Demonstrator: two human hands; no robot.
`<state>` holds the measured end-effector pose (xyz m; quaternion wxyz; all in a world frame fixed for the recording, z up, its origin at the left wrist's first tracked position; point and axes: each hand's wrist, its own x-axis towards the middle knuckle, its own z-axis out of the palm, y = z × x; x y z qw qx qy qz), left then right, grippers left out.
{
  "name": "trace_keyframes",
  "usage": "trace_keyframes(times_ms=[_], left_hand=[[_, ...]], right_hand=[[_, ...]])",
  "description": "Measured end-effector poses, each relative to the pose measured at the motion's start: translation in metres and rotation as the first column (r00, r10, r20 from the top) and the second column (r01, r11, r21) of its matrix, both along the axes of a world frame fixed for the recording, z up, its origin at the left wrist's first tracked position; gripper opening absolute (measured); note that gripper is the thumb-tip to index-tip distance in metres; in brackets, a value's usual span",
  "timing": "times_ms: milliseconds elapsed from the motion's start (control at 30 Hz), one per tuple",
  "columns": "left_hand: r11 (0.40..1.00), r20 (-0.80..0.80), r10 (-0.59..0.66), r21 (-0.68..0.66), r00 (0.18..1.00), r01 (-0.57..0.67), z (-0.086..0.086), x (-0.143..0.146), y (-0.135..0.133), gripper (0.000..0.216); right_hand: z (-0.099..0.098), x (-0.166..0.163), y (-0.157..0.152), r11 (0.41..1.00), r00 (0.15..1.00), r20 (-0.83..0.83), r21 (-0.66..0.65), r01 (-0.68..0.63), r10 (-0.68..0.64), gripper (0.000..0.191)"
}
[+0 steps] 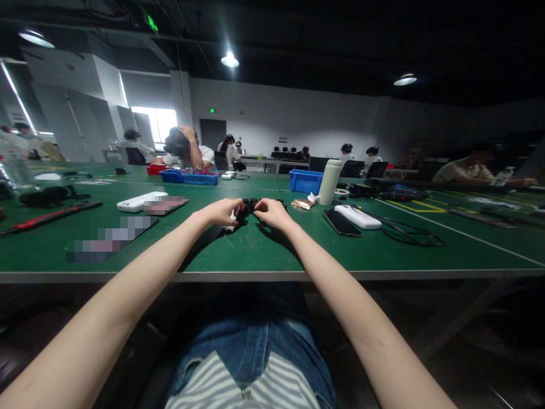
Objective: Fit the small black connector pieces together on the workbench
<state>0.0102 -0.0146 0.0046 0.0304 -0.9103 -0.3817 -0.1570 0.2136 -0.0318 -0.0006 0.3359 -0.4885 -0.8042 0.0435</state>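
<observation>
My left hand (223, 212) and my right hand (273, 213) meet over the green table in front of me. Between them is a dark black object (247, 208) with an uneven outline, too small and dark to name. Curled fingers of the left hand grip it from one side. The right hand's thumb and fingers pinch at its other side, though their tips are partly hidden. A small white piece shows by the left fingers, and a dark flap (229, 229) lies below them.
On the left lie a white power bank (142, 201), phones and a red-black pen-like tool (55, 217). To the right are a black phone (341, 223), a white power bank (357, 217) with a cable, and a pale bottle (330, 183). Blue bins (305, 181) stand farther back; people sit beyond.
</observation>
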Motion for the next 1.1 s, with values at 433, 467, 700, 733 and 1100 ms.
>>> trace_keyframes(times_ms=[433,467,700,733,1100], left_hand=[[1.000,0.037,-0.021,0.002,0.999,0.021,0.002,0.003,-0.004,0.041],[1.000,0.037,-0.021,0.014,0.999,0.020,0.002,0.004,-0.004,0.041],[0.999,0.012,0.023,0.030,1.000,-0.023,0.001,0.004,-0.001,0.039],[0.999,0.007,0.037,0.022,0.999,-0.037,0.001,0.004,0.000,0.039],[0.979,-0.097,0.091,-0.172,0.991,-0.106,0.005,0.008,-0.005,0.057]], right_hand=[[-0.003,-0.001,0.004,0.999,0.991,-0.128,0.028,-0.027,0.031,0.019],[-0.003,-0.001,0.004,1.000,0.992,-0.125,0.024,-0.015,0.018,0.020],[-0.005,0.001,0.004,0.999,0.999,-0.025,-0.037,0.034,-0.035,0.032],[-0.005,0.002,0.004,0.998,0.999,-0.005,-0.049,0.033,-0.033,0.032],[0.001,0.000,-0.008,0.989,0.973,0.230,-0.140,0.048,-0.015,0.026]])
